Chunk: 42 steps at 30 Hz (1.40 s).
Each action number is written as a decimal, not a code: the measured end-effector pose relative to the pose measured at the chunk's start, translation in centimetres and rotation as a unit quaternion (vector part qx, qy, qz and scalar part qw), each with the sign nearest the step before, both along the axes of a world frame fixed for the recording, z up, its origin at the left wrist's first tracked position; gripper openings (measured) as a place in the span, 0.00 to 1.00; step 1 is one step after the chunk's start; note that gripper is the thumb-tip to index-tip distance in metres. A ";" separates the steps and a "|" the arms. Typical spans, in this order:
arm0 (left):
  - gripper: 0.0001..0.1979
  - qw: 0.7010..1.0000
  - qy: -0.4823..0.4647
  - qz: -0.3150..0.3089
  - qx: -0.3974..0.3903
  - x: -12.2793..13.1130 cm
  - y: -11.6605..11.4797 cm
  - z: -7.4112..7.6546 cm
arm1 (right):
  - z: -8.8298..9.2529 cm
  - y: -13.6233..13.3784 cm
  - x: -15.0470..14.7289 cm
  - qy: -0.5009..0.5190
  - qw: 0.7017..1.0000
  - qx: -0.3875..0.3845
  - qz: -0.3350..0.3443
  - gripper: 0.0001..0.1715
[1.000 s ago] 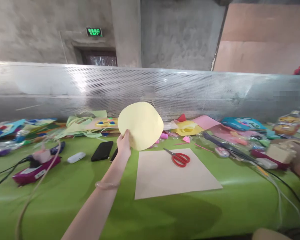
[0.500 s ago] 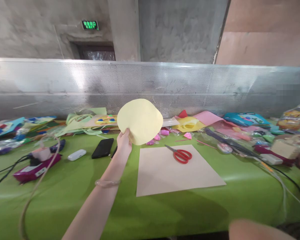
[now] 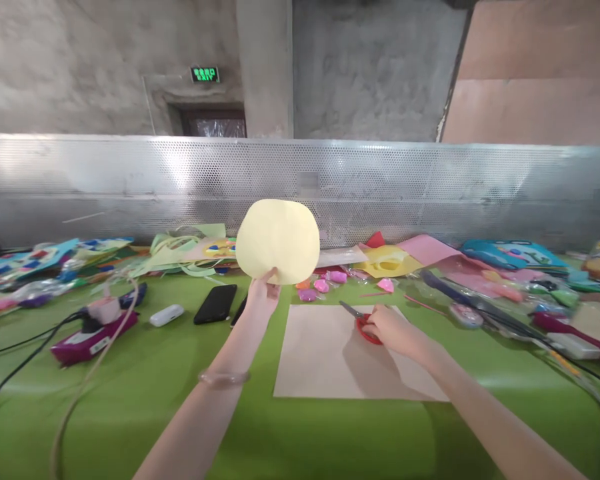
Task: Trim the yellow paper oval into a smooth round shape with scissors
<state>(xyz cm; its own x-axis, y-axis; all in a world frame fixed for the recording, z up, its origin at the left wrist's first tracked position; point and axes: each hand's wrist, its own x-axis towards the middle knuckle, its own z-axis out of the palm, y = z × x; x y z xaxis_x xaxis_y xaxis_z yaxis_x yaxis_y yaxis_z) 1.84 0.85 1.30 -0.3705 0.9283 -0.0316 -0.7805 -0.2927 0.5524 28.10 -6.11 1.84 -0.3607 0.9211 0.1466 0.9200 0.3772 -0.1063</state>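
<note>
My left hand is closed on the lower edge of a pale yellow paper disc and holds it upright above the green table. On the beige paper sheet, my right hand lies over the red-handled scissors. Its fingers curl around the handles, and only the blade tip and part of a red loop show.
A black phone, a white case and a purple glue gun with cables lie to the left. Coloured paper scraps and craft packs line the perforated metal barrier at the back.
My right hand has come in from the lower right and closed over the scissors on the beige sheet. The yellow disc stays held up in my left hand.
</note>
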 end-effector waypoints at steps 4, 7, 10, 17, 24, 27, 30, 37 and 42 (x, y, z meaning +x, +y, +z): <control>0.15 0.999 0.019 -0.050 -0.010 0.9 0.2 -0.4 | 0.7 0.7 0.0 0.003 0.997 -0.029 -0.071 0.09; 0.13 0.998 0.027 -0.062 -0.016 1.5 0.4 -0.9 | 0.9 1.4 0.0 -0.003 0.995 -0.055 -0.088 0.15; 0.10 0.996 0.038 -0.077 -0.032 2.1 0.5 -1.5 | 1.1 1.8 0.0 -0.008 0.995 -0.063 -0.074 0.19; 0.10 0.993 0.063 -0.076 -0.068 3.3 1.9 -2.6 | 1.3 5.0 1.7 0.066 0.991 -0.119 -0.009 0.17; 0.12 0.991 0.087 -0.074 -0.065 4.5 4.0 -1.9 | 1.4 11.1 3.4 0.331 0.940 -0.078 0.029 0.02; 0.13 0.992 0.098 -0.066 -0.051 4.8 4.3 -2.4 | 0.3 13.2 3.5 0.475 0.880 -0.026 0.009 0.12; 0.13 0.991 0.102 -0.077 -0.044 4.9 4.2 -3.1 | -2.0 14.7 3.9 0.547 0.837 -0.001 -0.017 0.18; 0.10 0.983 0.160 -0.079 -0.048 5.0 2.8 -3.4 | -3.1 12.6 2.5 0.615 0.787 -0.028 -0.032 0.21; 0.09 0.988 0.140 -0.026 -0.058 4.9 2.5 -3.7 | -2.7 11.9 1.9 0.620 0.783 -0.052 -0.023 0.18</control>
